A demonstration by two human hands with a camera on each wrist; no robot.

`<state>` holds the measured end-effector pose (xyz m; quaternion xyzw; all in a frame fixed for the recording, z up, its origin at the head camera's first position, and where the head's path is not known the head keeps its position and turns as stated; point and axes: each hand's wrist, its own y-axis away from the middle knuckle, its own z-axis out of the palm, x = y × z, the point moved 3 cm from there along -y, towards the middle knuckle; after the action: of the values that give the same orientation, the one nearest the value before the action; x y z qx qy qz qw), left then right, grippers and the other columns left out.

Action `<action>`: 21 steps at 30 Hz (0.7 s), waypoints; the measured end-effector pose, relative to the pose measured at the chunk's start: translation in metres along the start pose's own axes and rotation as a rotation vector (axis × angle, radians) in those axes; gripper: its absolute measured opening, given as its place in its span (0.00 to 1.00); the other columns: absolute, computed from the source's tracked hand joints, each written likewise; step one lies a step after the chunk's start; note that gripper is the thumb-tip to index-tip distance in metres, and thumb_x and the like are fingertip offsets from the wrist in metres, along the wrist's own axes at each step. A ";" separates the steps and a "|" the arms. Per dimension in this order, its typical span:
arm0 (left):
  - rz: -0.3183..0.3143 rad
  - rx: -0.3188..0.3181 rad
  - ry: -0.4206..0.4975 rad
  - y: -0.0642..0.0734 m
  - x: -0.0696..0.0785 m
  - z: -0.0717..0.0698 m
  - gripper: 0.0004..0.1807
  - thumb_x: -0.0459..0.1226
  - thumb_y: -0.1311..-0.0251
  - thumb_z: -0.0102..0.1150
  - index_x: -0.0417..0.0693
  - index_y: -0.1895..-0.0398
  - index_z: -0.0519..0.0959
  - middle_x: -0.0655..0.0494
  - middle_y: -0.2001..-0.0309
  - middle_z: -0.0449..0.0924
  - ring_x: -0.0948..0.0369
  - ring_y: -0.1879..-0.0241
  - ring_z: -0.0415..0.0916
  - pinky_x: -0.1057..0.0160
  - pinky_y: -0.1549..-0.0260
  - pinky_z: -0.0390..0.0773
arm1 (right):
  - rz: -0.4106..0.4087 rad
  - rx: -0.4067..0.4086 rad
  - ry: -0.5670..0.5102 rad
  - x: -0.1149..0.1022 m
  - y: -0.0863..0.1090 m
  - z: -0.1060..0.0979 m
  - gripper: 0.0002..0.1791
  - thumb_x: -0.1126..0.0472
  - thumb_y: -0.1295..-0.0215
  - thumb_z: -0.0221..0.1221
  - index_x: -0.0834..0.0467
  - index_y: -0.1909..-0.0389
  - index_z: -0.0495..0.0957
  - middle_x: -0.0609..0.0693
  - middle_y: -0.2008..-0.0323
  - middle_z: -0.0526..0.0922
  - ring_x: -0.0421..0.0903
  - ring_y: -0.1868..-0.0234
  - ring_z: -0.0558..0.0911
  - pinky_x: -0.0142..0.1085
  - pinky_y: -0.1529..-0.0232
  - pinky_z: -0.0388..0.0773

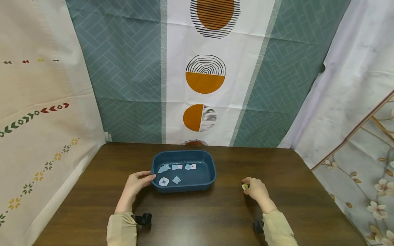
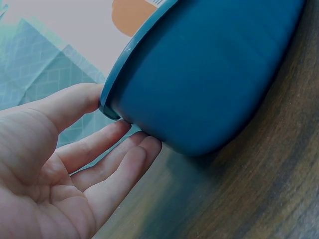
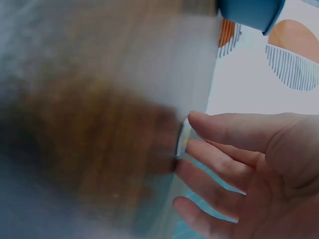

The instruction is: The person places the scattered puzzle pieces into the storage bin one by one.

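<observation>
My left hand (image 1: 134, 186) grips the left end of a dark blue plastic tub (image 1: 197, 177). In the left wrist view the thumb lies at the tub's rim (image 2: 133, 49) and the fingertips are against the outer wall below. Away to the right of the tub, my right hand (image 1: 257, 190) pinches a small flat piece (image 1: 245, 186) with white and yellow-green print. The right wrist view shows that piece edge-on (image 3: 183, 138) between thumb and fingers, close over the table. Its exact kind cannot be told.
Inside the tub lie several flat light-blue pieces, among them a whitish one with a blue compass star (image 1: 163, 181). The brown wooden table (image 1: 197, 218) ends at a patterned curtain (image 1: 129, 75) behind. Light cloths hang at both sides. A dark wrist mount (image 1: 144, 219) sits by the left sleeve.
</observation>
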<state>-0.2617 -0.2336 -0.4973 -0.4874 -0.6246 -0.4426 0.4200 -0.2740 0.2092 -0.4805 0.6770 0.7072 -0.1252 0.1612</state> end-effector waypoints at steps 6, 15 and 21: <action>-0.001 0.004 0.006 0.000 0.000 0.000 0.30 0.42 0.38 0.64 0.30 0.40 0.73 0.31 0.40 0.73 0.54 0.53 0.84 0.51 0.43 0.78 | 0.011 0.050 0.014 0.001 -0.001 0.004 0.18 0.68 0.45 0.67 0.64 0.51 0.81 0.63 0.52 0.84 0.56 0.60 0.83 0.49 0.61 0.79; 0.000 -0.005 0.004 0.000 0.000 0.000 0.32 0.45 0.39 0.65 0.29 0.39 0.73 0.31 0.39 0.73 0.52 0.52 0.83 0.49 0.42 0.77 | 0.021 0.056 0.014 0.002 -0.004 0.003 0.16 0.68 0.47 0.68 0.64 0.55 0.82 0.60 0.58 0.85 0.54 0.62 0.83 0.47 0.64 0.79; -0.001 0.000 0.001 0.001 -0.001 0.000 0.31 0.44 0.39 0.65 0.30 0.39 0.73 0.31 0.39 0.72 0.51 0.50 0.83 0.50 0.42 0.77 | 0.015 0.033 0.004 0.005 -0.005 0.002 0.17 0.69 0.48 0.69 0.65 0.56 0.81 0.58 0.61 0.84 0.54 0.63 0.82 0.47 0.62 0.79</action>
<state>-0.2611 -0.2339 -0.4978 -0.4868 -0.6246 -0.4429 0.4203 -0.2790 0.2128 -0.4841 0.6849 0.7003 -0.1344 0.1495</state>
